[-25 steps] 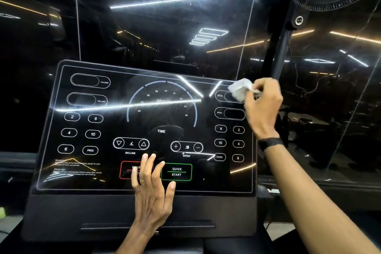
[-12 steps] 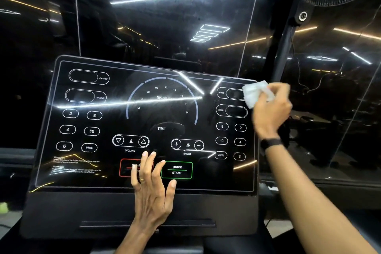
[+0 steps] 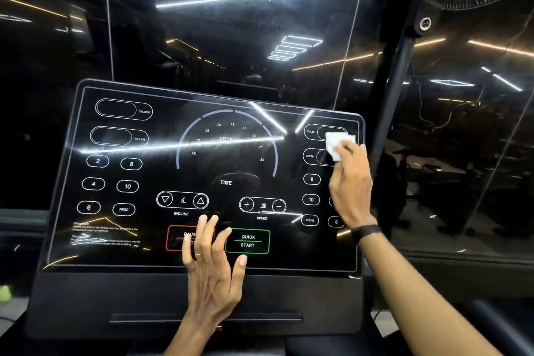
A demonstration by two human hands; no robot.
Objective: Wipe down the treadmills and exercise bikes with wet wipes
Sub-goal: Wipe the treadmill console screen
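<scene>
The right hand point(image 3: 351, 185) pinches a small crumpled white wet wipe point(image 3: 338, 144) at its fingertips and presses it against the glossy black glass console panel of the treadmill point(image 3: 150, 257), near the panel's upper right corner, where the wipe covers part of the oval PULSE and SPEED readouts. A black band point(image 3: 366, 232) circles that wrist. The left hand point(image 3: 212, 266) lies flat on the lower middle of the same panel with its fingers spread and straight, holding nothing; its fingertips overlap the red-outlined pause button point(image 3: 176, 238), and its thumb points up beside the green-outlined QUICK START button point(image 3: 247, 241). A thin ring shows on one finger. The two hands are well apart. Around them the panel carries white-outlined number keys, incline and speed controls, and a curved distance dial. Behind the console stands dark reflective glass mirroring strip ceiling lights, and a black fan on a slanted pole point(image 3: 390, 113) rises at the upper right.
</scene>
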